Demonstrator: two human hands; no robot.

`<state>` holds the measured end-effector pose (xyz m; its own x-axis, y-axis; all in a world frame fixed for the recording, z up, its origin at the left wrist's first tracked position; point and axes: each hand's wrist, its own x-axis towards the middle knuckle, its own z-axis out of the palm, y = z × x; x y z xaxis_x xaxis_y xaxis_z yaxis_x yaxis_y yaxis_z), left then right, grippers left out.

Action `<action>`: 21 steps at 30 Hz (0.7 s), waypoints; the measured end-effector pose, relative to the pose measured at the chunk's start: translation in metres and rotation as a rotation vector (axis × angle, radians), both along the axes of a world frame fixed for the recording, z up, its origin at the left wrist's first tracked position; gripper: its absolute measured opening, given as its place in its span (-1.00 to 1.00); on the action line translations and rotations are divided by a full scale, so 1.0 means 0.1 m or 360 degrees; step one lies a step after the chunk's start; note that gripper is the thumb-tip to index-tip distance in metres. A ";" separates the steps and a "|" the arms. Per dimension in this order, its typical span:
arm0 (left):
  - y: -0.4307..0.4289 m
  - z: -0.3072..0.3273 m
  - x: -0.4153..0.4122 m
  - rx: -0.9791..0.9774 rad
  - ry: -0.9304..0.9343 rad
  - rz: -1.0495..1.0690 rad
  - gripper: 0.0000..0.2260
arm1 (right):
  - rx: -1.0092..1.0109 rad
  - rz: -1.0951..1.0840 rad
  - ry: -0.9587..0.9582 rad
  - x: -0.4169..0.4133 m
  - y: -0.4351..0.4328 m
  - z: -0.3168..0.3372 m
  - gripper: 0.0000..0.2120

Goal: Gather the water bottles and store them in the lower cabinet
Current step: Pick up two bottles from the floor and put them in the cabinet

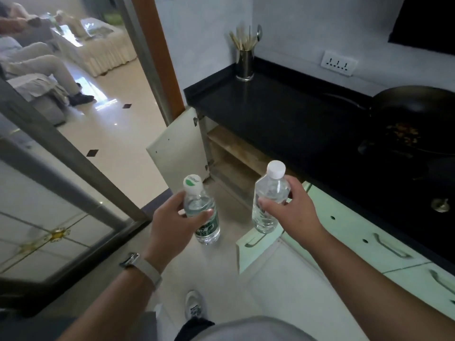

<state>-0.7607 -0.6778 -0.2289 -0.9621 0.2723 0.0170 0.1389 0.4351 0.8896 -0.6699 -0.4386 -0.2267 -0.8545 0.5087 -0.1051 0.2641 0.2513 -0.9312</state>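
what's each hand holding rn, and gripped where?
Left hand grips the green-labelled bottle around its upper body, below the cap. Right hand grips the unlabelled bottle around its upper body too.

black counter (283, 114), green-labelled bottle (205, 217), mint drawers (349, 232)

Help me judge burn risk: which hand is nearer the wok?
Right. The right hand, holding a plain bottle, is in front of the counter, left of the wok. The left hand, holding a green-labelled bottle, is farther left, nearer the open cabinet door.
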 end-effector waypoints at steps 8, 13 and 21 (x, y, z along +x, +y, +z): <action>-0.62 -0.14 -1.35 -0.0002 -0.0157 -0.0132 -0.63 | 0.0060 -0.0170 -0.0088 -1.03 -0.78 0.00 -0.51; -0.79 -0.20 -1.93 0.0028 -0.0208 -0.0167 -0.63 | 0.0058 -0.0275 -0.0124 -1.42 -1.03 -0.02 -0.51; -0.65 -0.33 -2.52 0.0038 -0.0328 -0.0244 -0.68 | 0.0063 -0.0375 -0.0200 -1.90 -1.00 -0.14 -0.54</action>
